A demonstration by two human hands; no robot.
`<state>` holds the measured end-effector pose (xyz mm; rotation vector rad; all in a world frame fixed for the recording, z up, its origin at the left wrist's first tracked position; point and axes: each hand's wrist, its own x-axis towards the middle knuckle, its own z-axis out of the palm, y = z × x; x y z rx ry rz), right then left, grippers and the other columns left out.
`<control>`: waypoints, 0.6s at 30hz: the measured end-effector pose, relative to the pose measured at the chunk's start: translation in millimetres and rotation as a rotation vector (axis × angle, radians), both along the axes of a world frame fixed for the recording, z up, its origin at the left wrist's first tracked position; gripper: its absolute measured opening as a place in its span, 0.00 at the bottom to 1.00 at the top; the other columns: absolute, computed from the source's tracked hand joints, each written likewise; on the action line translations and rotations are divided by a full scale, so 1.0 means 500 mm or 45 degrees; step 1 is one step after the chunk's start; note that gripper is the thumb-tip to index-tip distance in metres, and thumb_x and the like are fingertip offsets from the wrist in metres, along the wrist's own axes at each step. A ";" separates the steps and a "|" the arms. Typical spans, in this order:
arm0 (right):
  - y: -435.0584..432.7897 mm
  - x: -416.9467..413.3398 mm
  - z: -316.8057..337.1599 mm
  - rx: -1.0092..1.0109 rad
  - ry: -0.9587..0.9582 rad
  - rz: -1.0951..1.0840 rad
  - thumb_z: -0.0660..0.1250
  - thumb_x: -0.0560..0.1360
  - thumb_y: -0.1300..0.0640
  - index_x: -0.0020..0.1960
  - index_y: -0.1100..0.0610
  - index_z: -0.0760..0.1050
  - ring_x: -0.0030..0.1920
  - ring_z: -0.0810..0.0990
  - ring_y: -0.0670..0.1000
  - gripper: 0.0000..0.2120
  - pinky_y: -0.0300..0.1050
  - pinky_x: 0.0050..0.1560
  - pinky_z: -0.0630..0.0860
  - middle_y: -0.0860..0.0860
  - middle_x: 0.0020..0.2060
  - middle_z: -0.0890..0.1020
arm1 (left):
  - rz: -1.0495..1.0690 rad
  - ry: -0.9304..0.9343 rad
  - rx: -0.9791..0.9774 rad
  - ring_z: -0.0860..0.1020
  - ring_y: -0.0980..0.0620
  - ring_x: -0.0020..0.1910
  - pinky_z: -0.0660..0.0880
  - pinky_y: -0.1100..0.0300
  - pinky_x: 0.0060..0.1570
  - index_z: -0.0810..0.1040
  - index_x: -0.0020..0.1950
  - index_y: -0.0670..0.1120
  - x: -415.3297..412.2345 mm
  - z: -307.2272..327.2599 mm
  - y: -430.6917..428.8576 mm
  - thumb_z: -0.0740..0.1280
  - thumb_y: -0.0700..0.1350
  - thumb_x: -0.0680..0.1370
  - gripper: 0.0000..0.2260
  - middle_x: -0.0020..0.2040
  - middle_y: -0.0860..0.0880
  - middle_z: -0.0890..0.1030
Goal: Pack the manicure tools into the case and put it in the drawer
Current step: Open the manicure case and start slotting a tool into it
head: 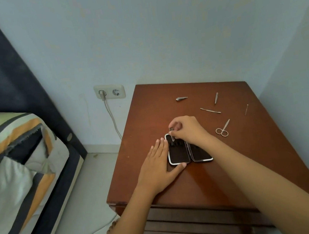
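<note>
A black manicure case (179, 153) with a silver rim lies open flat on the brown nightstand (202, 181). My left hand (160, 165) rests flat against the case's left edge, thumb at its near corner. My right hand (187, 129) pinches a small metal tool (172, 135) at the far left corner of the case. Loose on the top lie a nail clipper (181, 98), a double-ended pusher (210, 110), a short file (216, 98), a thin pick (246, 109) and small scissors (223, 129).
The nightstand stands in a wall corner; its drawer fronts (191, 221) show below the near edge, shut. A bed (8, 154) with striped bedding is at the left. A wall socket (109, 91) with a plugged cable hangs left of the nightstand. A bare foot (111, 229) is on the floor.
</note>
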<state>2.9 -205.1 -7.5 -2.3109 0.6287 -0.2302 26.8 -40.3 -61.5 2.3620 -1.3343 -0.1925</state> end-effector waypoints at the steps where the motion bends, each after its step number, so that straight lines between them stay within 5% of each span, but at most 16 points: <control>1: 0.001 0.001 -0.002 -0.006 0.037 0.005 0.72 0.70 0.58 0.48 0.58 0.81 0.41 0.78 0.50 0.08 0.40 0.48 0.74 0.51 0.36 0.79 | 0.003 0.008 -0.009 0.38 0.61 0.72 0.36 0.64 0.70 0.44 0.77 0.46 0.000 -0.001 0.000 0.46 0.71 0.70 0.43 0.78 0.50 0.46; 7: -0.016 -0.006 0.019 -0.078 0.322 0.233 0.72 0.70 0.53 0.43 0.54 0.84 0.45 0.81 0.48 0.05 0.44 0.50 0.77 0.51 0.41 0.85 | 0.007 0.021 -0.073 0.40 0.61 0.73 0.38 0.64 0.71 0.46 0.77 0.47 0.004 -0.005 0.002 0.50 0.71 0.70 0.43 0.78 0.50 0.48; 9: -0.040 -0.001 0.030 -0.093 0.237 0.204 0.70 0.71 0.55 0.43 0.54 0.84 0.47 0.81 0.48 0.05 0.43 0.53 0.76 0.50 0.44 0.85 | 0.019 0.016 -0.095 0.41 0.60 0.74 0.38 0.64 0.71 0.47 0.77 0.46 0.004 -0.006 0.001 0.50 0.71 0.70 0.43 0.78 0.50 0.49; 13: -0.116 0.054 0.013 -0.236 -0.019 -0.078 0.64 0.74 0.60 0.54 0.57 0.80 0.57 0.76 0.53 0.11 0.44 0.63 0.67 0.54 0.56 0.80 | 0.047 0.003 -0.109 0.41 0.58 0.75 0.39 0.62 0.72 0.47 0.77 0.46 0.004 -0.009 -0.003 0.52 0.73 0.69 0.45 0.78 0.51 0.48; 18: -0.189 0.138 -0.034 -0.367 0.077 -0.124 0.58 0.75 0.64 0.68 0.58 0.68 0.70 0.64 0.58 0.22 0.51 0.70 0.61 0.58 0.69 0.68 | 0.065 -0.021 -0.142 0.41 0.58 0.75 0.37 0.64 0.71 0.47 0.77 0.47 0.002 -0.012 -0.007 0.51 0.73 0.68 0.45 0.78 0.51 0.48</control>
